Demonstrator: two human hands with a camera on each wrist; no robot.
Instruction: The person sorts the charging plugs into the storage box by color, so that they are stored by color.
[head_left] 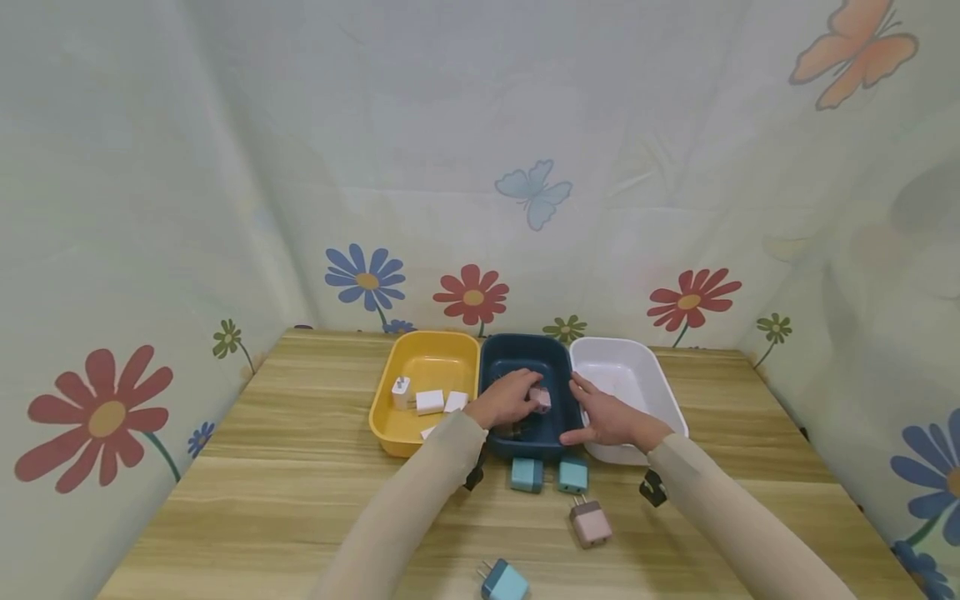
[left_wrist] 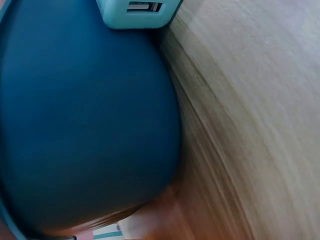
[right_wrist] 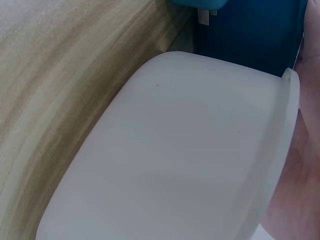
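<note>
- The wooden table point(head_left: 315, 467) is the biggest thing under both hands; its near edge is cut off.
- Three bins sit side by side. The yellow bin point(head_left: 390, 433) is to the left of the left hand, with white wall chargers point(head_left: 430, 402) inside. One at the front barely shows.
- The dark blue bin point(head_left: 525, 346) has the left hand in it. Something dim lies under that wrist; I can't tell what.
- The white bin point(head_left: 667, 400) is under and past the right hand, which hides part of it.
- The right hand point(head_left: 611, 417) is spread wide, thumb away from fingers, at the rims where the blue and white bins meet. It has hold of nothing I can see.
- The left hand point(head_left: 512, 397) bends down, its fingertips by a pink wall charger point(head_left: 541, 400) in the blue bin. I can't tell if it pinches it.
- Nearer than both hands, on the table, are two light blue chargers point(head_left: 527, 475), another pink charger point(head_left: 591, 523) and a two-tone blue charger point(head_left: 505, 581), cut off at the bottom.
</note>
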